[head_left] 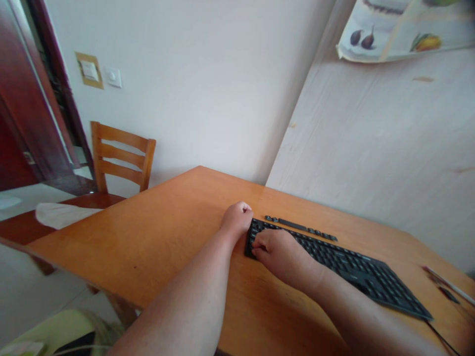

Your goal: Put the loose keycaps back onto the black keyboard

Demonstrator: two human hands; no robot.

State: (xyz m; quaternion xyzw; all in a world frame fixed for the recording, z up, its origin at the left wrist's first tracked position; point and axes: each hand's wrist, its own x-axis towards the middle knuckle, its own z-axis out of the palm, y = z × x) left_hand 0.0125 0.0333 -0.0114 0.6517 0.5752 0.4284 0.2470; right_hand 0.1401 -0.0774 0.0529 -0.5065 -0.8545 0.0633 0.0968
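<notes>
A black keyboard (345, 264) lies at a slant on the wooden table (178, 232). Beside its far left corner rests my left hand (237, 218), fingers curled into a fist; what they hold, if anything, is hidden. My right hand (280, 249) is over the keyboard's left end, its fingertips pressed together low at the keys. Whatever sits between those fingertips is too small or covered to make out. Behind the keyboard, loose black keycaps lie in a row, with a long space bar (292, 224) among several small keycaps (322, 234).
A pen-like stick (451, 285) and a small dark object (449, 294) lie at the table's right. The keyboard cable (441, 337) runs off the near right. A wooden chair (122, 153) stands beyond the left edge; a wall (222, 99) backs the table.
</notes>
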